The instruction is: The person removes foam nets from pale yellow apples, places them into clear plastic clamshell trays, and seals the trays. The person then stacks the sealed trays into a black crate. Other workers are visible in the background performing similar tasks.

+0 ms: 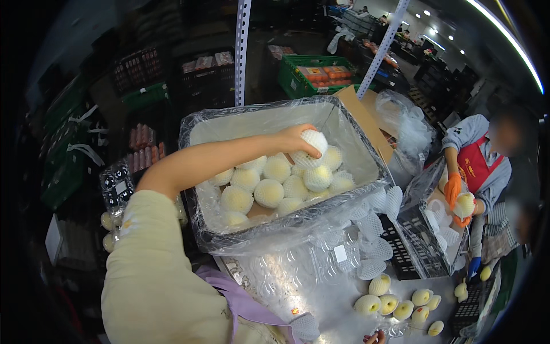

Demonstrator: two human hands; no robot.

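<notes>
Right now I have my left grip (295, 139) curled halfway around one foam-netted fruit (314, 142), pinching it with the thumb low and the fingers over its upper side. This fruit lies at the fingertips, to the right of the knuckles, above the right part of the plastic-lined crate (258, 122) and its other netted fruits (269, 193). It is nearly round, so I read no clear long axis; the white net hides where its stem end points. Of my right grip (375, 337), only fingers show near yellow fruits (403, 310) on the counter (339, 299); I cannot tell whether they are spread or closed.
</notes>
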